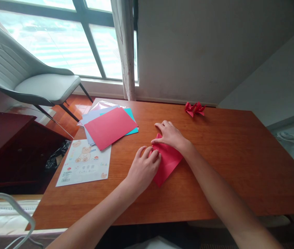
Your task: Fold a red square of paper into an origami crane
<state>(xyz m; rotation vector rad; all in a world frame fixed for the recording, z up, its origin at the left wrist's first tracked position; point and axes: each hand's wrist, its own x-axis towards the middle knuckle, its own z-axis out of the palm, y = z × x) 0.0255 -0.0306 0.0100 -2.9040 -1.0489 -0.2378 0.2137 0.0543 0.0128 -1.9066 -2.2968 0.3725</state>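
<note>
A folded sheet of red paper (169, 157) lies on the wooden table in front of me, one corner pointing towards me. My left hand (145, 164) is at its left edge, fingers curled down and closed on the paper; the fingertips partly hide that edge. At the far corner, my right hand (171, 135) has its thumb on the paper, with the fingers stretched out and apart from the thumb. Part of the paper's right side is covered by that hand and wrist.
Left of the hands lie a stack of coloured paper topped by a red sheet (112, 127) and a white sheet with bear pictures (86, 164). Folded red paper pieces (195, 109) stand near the table's (230, 162) far edge. A grey chair (48, 86) is by the window.
</note>
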